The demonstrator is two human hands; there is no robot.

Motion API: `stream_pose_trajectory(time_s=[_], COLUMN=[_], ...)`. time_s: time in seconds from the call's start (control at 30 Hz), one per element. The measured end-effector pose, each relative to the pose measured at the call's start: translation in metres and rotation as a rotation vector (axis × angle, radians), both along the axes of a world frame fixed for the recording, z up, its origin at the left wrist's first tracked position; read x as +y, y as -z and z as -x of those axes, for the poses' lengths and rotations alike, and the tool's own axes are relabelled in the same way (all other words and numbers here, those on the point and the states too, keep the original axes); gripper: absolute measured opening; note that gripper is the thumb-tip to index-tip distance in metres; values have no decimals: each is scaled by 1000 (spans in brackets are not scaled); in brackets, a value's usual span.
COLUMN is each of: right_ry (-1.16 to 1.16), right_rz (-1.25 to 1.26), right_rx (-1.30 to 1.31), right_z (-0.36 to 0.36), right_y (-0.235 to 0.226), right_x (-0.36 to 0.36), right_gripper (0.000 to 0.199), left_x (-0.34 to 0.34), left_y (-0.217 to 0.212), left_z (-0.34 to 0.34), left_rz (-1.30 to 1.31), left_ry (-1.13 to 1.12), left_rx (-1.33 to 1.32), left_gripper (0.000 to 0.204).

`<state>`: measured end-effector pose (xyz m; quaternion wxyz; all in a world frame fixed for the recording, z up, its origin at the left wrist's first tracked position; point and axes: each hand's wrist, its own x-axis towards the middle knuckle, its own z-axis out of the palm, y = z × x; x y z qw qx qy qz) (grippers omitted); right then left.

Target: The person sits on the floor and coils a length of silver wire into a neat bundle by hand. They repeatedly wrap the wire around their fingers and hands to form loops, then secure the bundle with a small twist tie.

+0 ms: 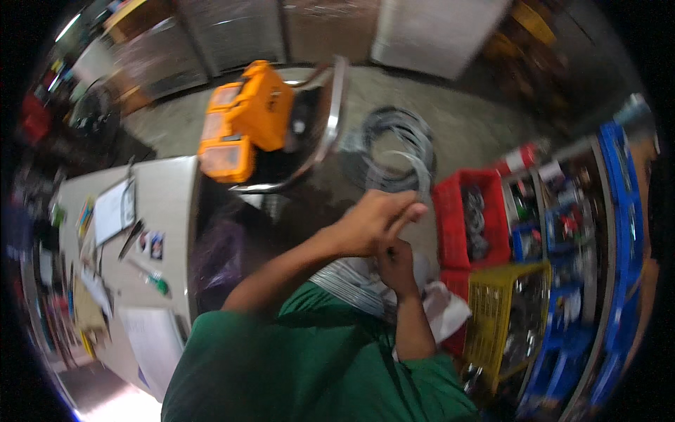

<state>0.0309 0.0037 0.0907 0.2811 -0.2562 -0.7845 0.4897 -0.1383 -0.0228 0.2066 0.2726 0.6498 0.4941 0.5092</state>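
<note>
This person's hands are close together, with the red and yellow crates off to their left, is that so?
Not quite: the head view shows the red crate and yellow crate off to the right. The left hand and right hand are indeed close together.

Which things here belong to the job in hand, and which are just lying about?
Probably in use: grey coil, its strand leading toward the left hand; silvery bundle near the right hand.

Lying about: orange case, red crate, yellow crate, clipboard.

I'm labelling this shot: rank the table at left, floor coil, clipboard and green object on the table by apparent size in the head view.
Largest to smallest:
1. Table
2. Floor coil
3. Clipboard
4. Green object
</note>
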Motion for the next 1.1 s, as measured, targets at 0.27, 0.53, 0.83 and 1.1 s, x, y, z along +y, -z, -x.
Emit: stream_pose_trajectory(time_s=[0.27, 0.53, 0.83, 1.1], right_ry=[180, 426, 416, 266], right_rz=[-44, -54, -27, -160], right_rx=[-207, -151, -116, -173], right_z=[-30, -62, -91, -97], right_y=[-45, -15, -12, -40], right_x=[-9, -17, -25, -6], right_gripper=[13, 10, 12, 17], left_x=[32, 33, 24, 22], left_y=[46, 62, 77, 77], left_z=[-33, -37, -44, -53], left_rz=[-87, 20, 80, 299], left_ry=[48, 181, 481, 527], left_rx=[455, 769, 842, 549], left_gripper=[26, 18, 28, 47])
